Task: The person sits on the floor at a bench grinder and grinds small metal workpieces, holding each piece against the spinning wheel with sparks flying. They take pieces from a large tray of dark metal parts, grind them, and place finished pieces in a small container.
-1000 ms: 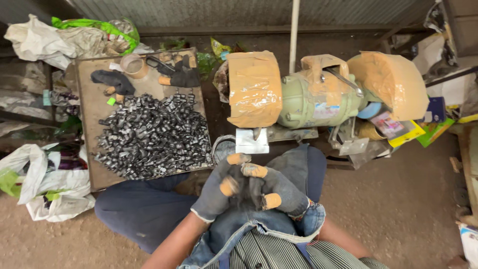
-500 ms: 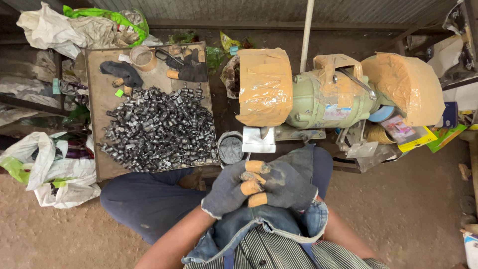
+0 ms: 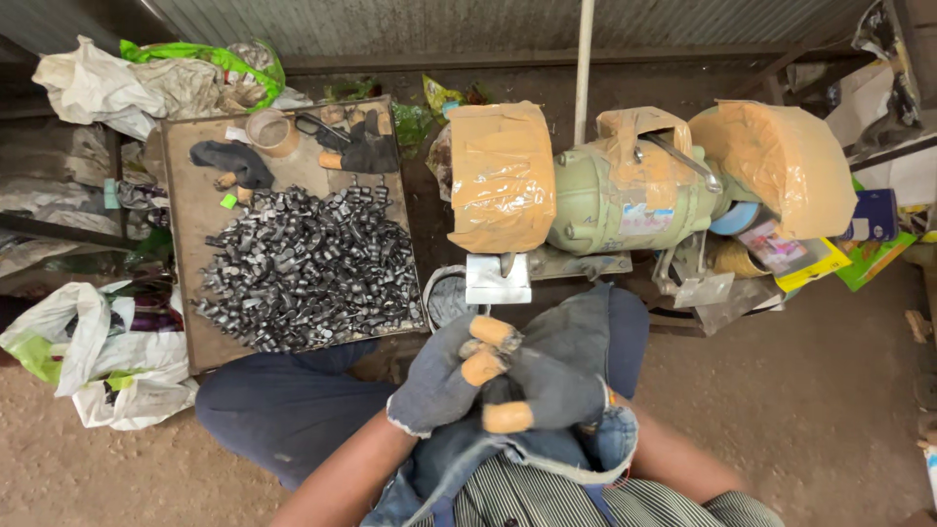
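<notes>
Both hands meet over the lap, low in the head view, each in a dark grey fabric glove with tan fingertip caps. The left hand (image 3: pixel 444 381) curls shut around the fingers of the right hand (image 3: pixel 556 385), which is itself loosely closed; they grip only each other's gloves, as if seating the cloth, and whether anything small sits inside cannot be told. A worn denim apron (image 3: pixel 547 459) lies under them across the knees, soft and frayed at its edge. Just ahead stands a green bench grinder (image 3: pixel 625 200), its two wheel guards wrapped in crinkled tan tape, likely to catch dust, with a pale metal rest (image 3: pixel 498 278) below the nearer guard, within easy reach. To the left a flat brown board (image 3: pixel 190 210) carries a heap of small dark metal pieces (image 3: pixel 303 268), shiny and roughly cylindrical, piled beside the knee. At the board's far end lie spare gloves (image 3: pixel 366 146) and a tape roll (image 3: pixel 271 130). Crumpled plastic bags (image 3: pixel 98 361) crowd the dirt floor (image 3: pixel 820 390).
</notes>
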`<control>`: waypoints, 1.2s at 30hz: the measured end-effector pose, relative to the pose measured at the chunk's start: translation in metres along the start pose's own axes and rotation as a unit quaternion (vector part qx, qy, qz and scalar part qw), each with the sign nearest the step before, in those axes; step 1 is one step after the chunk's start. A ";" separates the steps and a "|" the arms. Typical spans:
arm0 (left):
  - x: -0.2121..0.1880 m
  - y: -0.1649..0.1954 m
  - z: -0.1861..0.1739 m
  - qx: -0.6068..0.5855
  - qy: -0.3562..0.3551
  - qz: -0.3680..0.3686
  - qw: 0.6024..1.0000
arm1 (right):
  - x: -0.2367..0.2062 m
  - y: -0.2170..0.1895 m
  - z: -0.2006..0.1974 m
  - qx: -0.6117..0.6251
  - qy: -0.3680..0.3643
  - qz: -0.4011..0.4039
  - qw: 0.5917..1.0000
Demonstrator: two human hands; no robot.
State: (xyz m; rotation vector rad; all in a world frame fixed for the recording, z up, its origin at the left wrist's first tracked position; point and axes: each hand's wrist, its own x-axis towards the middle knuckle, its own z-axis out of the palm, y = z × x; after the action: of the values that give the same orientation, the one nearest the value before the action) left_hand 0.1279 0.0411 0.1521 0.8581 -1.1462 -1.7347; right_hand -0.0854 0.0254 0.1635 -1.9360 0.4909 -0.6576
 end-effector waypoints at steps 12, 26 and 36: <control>-0.009 -0.024 -0.011 -0.021 0.060 0.052 0.997 | 0.032 -0.029 -0.014 -0.263 -0.042 0.026 0.964; 0.017 -0.018 -0.013 -0.214 0.293 0.042 0.931 | -0.005 -0.004 -0.019 0.301 -0.042 0.207 0.930; 0.029 0.003 0.012 0.082 0.047 0.057 0.994 | -0.029 0.004 -0.010 0.517 -0.038 0.198 0.832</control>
State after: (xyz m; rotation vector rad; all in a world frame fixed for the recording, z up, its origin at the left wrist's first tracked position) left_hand 0.1067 0.0186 0.1563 0.9448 -1.2613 -1.5073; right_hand -0.1147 0.0342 0.1564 -0.7872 0.3484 -0.4209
